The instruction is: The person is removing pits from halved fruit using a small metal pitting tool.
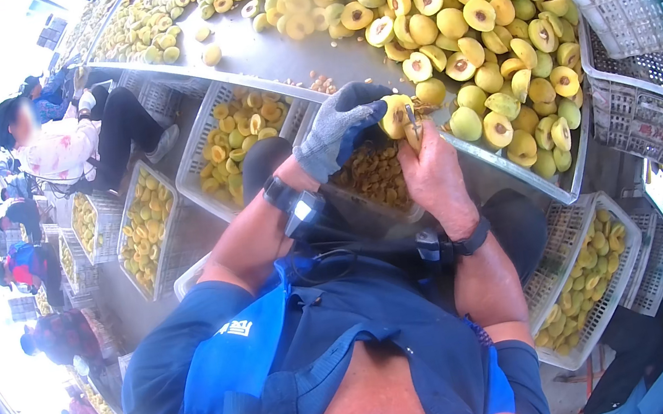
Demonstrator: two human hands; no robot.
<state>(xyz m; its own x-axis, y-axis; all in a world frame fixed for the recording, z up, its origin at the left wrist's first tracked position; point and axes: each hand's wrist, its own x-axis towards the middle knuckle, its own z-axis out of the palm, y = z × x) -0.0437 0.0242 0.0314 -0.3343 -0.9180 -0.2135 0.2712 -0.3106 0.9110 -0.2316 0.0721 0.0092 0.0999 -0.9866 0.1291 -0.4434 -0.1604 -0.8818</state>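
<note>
My left hand (336, 127), in a grey knitted glove with a dark palm side, grips a halved yellow peach (396, 115) between thumb and fingers at the metal table's near edge. My bare right hand (436, 173) is closed on a small pitting tool (412, 119), its metal tip against the cut face of the fruit. The tool's handle is mostly hidden by my fingers. Below both hands, a crate of brown pits and scraps (375, 178) stands between my knees. A big heap of halved peaches (472, 34) covers the table just beyond my hands.
The metal table (259, 52) has a raised rim. Plastic crates of peach halves stand at left (195, 188) and right (625, 286). Stacked crates (640, 94) rise beside the table's right end. A seated co-worker (62, 143) is at the left, with several people farther off.
</note>
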